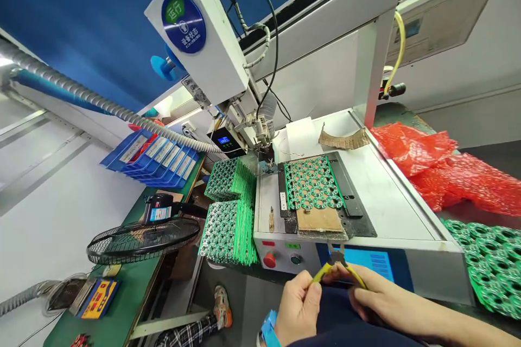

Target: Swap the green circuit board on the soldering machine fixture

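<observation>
Just in front of the machine's front panel are yellow-handled pliers [337, 258], their jaws parted and pointing away from me. My left hand [298, 306], with a blue band at the wrist, is closed around the left handle. The other handle is gripped by my right hand [372, 291]; some of its fingers are hidden. Beyond the jaws, a green panel of round circuit boards [313, 181] lies in a black fixture [360, 225] on the white machine bed. A piece of brown cardboard [319, 220] sits at the panel's near edge.
Tall stacks of green circuit panels [222, 230] stand left of the bed. The machine head [203, 38] hangs above. Red bubble wrap [459, 173] and more circuit panels [488, 260] are at right. A black fan [142, 238] and blue bins [152, 157] occupy the left bench.
</observation>
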Action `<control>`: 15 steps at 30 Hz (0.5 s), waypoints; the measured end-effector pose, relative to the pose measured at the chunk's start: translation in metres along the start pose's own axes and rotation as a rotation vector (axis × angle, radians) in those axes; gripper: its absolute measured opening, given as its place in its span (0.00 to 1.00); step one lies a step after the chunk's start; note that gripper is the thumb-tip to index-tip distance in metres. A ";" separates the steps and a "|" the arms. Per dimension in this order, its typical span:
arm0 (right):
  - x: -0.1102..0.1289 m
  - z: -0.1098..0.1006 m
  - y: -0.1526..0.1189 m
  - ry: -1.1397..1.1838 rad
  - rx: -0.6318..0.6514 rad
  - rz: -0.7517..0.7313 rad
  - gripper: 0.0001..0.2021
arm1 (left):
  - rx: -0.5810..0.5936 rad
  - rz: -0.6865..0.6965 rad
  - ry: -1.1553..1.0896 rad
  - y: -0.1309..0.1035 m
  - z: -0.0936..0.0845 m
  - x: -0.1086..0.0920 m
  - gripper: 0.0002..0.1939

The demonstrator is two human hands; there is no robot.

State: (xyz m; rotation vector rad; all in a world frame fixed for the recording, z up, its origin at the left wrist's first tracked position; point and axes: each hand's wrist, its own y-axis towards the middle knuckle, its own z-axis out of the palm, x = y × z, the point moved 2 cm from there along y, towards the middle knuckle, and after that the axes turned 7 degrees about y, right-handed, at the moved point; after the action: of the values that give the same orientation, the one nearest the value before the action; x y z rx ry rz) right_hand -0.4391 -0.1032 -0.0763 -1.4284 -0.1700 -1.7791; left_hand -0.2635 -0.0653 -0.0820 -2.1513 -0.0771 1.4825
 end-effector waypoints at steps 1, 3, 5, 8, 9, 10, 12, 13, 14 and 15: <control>0.001 0.000 0.001 -0.012 -0.025 -0.036 0.25 | 0.020 0.026 0.023 0.002 -0.001 -0.004 0.33; 0.004 0.005 0.004 0.053 -0.005 -0.105 0.28 | 0.024 0.081 0.033 0.008 0.001 -0.016 0.34; 0.011 0.013 0.009 0.228 0.118 -0.137 0.30 | 0.020 0.089 -0.002 0.013 0.006 -0.025 0.35; 0.033 0.012 0.017 0.423 0.238 -0.179 0.24 | -0.091 0.019 -0.070 0.022 0.007 -0.028 0.37; 0.045 0.004 0.021 0.412 0.222 -0.206 0.22 | -0.099 0.010 -0.085 0.025 0.007 -0.027 0.37; 0.059 -0.008 0.026 0.355 0.170 -0.245 0.20 | -0.090 0.012 -0.095 0.027 0.006 -0.024 0.38; 0.093 -0.039 0.043 0.146 0.065 -0.286 0.21 | -0.058 0.035 -0.109 0.031 0.003 -0.019 0.38; 0.111 -0.057 0.054 0.082 -0.008 -0.259 0.23 | -0.079 0.030 -0.123 0.032 0.001 -0.016 0.38; 0.128 -0.076 0.068 0.027 -0.061 -0.194 0.24 | -0.131 0.018 -0.141 0.033 -0.002 -0.013 0.37; 0.144 -0.093 0.083 -0.016 -0.138 -0.132 0.24 | -0.175 0.010 -0.157 0.033 -0.005 -0.010 0.36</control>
State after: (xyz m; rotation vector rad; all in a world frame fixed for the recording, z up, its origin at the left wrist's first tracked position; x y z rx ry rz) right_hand -0.4554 -0.2834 -0.0153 -1.5604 -0.1557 -1.9185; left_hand -0.2712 -0.0990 -0.0868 -2.1677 -0.2609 1.7054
